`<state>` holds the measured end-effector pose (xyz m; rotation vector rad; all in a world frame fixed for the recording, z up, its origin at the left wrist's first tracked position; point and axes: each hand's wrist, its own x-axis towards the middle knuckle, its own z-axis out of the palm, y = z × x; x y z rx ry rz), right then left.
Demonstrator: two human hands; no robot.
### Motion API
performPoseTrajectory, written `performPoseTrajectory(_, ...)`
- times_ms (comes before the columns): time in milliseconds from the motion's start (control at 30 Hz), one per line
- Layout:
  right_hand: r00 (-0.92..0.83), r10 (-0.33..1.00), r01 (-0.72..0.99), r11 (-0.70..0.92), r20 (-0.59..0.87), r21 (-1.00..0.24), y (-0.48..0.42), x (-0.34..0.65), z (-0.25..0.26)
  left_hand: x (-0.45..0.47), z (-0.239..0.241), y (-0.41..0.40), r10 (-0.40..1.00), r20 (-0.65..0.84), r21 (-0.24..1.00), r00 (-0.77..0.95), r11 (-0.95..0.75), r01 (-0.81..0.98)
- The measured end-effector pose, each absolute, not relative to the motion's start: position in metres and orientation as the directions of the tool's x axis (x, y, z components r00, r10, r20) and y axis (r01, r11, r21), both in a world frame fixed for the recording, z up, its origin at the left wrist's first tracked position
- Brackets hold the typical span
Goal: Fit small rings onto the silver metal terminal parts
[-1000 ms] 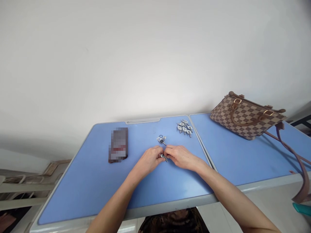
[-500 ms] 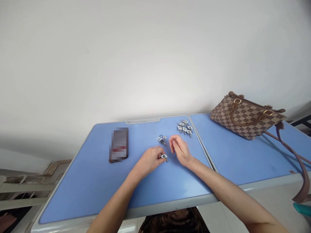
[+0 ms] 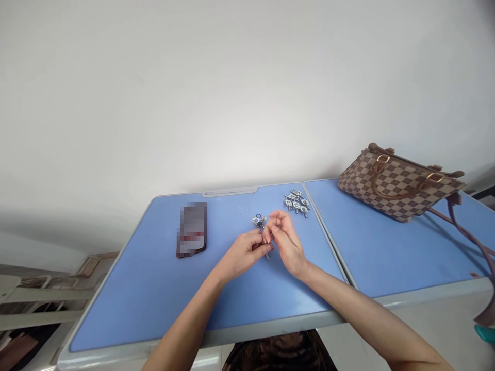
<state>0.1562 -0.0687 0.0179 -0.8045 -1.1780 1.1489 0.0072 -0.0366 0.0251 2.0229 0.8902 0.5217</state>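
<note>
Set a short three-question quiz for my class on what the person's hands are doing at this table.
1. Besides the metal piece at the fingers of the left hand and right hand, which lies nearest the hands?
A. the cluster of metal fittings
B. the single metal fitting
C. the blurred dark flat object

2. Fill the gap: the checked handbag stands to the ___ of the hands.

3. True or false: the right hand touches the checked handbag.

Key: 1 B; 2 right; 3 false.
</note>
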Motion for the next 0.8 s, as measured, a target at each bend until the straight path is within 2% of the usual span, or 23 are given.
performPoseTrajectory(100, -0.019, 0.962, -0.198, 0.263, 0.272, -0.944, -0.069, 0.159, 0.016, 0.008, 0.024, -0.037, 0.778, 0.084, 0.840, 0.622, -0.391, 0.376)
performPoseTrajectory(267, -0.111, 0.973, -0.049, 0.199, 0.203, -0.979, -0.060, 0.168, 0.012, 0.008, 0.023, -0.038, 0.828, 0.110, 0.776, 0.550, -0.416, 0.473)
performPoseTrajectory(467, -0.055, 0.966, -0.157, 0.242, 0.253, -0.958, -0.057, 0.173, 0.015, 0.007, 0.022, -0.038, 0.830, 0.100, 0.787, 0.549, -0.404, 0.467)
performPoseTrajectory(533, -0.008, 0.972, -0.140, 0.232, 0.236, -0.963, -0.056, 0.185, 0.017, 0.003, 0.023, -0.036, 0.818, 0.079, 0.776, 0.570, -0.409, 0.480)
performPoseTrajectory(600, -0.052, 0.971, 0.066, 0.235, 0.232, -0.970, -0.055, 0.200, 0.018, -0.003, 0.024, -0.034, 0.792, 0.040, 0.743, 0.609, -0.431, 0.512)
performPoseTrajectory(667, -0.261, 0.952, 0.326, 0.244, 0.161, -0.914, -0.054, 0.211, 0.016, -0.007, 0.024, -0.032, 0.757, 0.006, 0.700, 0.654, -0.470, 0.538)
performPoseTrajectory(733, -0.446, 0.889, 0.463, 0.333, 0.109, -0.821, -0.054, 0.213, 0.013, -0.009, 0.023, -0.032, 0.725, -0.014, 0.660, 0.689, -0.511, 0.551)
performPoseTrajectory(800, -0.558, 0.826, 0.526, 0.429, 0.082, -0.735, -0.055, 0.210, 0.010, -0.007, 0.019, -0.032, 0.705, -0.022, 0.628, 0.709, -0.542, 0.558)
